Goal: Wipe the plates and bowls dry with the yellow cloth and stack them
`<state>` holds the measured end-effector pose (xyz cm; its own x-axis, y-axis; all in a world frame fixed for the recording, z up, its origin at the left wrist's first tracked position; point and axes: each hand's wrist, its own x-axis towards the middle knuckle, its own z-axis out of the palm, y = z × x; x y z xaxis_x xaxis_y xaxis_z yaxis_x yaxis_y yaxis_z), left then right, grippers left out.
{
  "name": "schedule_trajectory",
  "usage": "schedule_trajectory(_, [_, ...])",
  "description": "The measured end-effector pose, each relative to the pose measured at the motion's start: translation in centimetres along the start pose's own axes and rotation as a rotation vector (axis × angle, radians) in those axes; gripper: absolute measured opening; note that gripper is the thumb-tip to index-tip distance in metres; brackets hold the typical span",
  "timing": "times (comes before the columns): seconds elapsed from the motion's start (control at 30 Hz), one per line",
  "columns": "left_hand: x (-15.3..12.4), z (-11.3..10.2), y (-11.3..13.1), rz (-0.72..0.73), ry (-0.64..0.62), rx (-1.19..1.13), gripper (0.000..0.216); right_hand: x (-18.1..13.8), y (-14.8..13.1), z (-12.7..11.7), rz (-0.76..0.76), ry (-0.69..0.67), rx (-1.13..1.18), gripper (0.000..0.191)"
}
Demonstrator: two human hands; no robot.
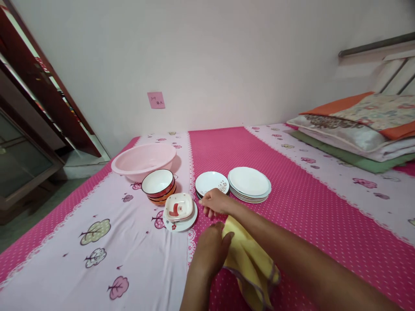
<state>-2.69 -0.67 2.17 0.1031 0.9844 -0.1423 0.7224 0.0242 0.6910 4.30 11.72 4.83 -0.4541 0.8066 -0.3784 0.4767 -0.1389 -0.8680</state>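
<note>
My left hand (212, 248) is closed on a yellow cloth (249, 263) that hangs over the pink dotted bedspread (308, 207). My right hand (215, 202) reaches forward, fingers curled at the near rim of a small white patterned plate (211, 181) on a short stack; whether it grips the plate is unclear. Right of it sits a stack of plain white plates (249, 183). Left of my right hand a square red-and-white dish (178, 206) rests on a white saucer (181, 222). Behind that stand stacked red and orange bowls (158, 185).
A pink plastic basin (144, 160) stands at the back left of the bed. Folded bedding and pillows (356, 129) lie at the far right by the headboard. A dark wooden cabinet (29, 121) stands left of the bed against the wall.
</note>
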Motion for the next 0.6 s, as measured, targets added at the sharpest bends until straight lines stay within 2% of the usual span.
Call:
schedule_trajectory(0.3, [-0.2, 0.1, 0.5, 0.03, -0.056, 0.07, 0.043, 2.9, -1.2, 3.3, 0.045, -0.035, -0.036, 0.034])
schedule_trajectory(0.6, [-0.4, 0.4, 0.7, 0.028, -0.045, 0.024, 0.045, 3.5, -0.4, 4.6, -0.017, 0.011, -0.084, 0.03])
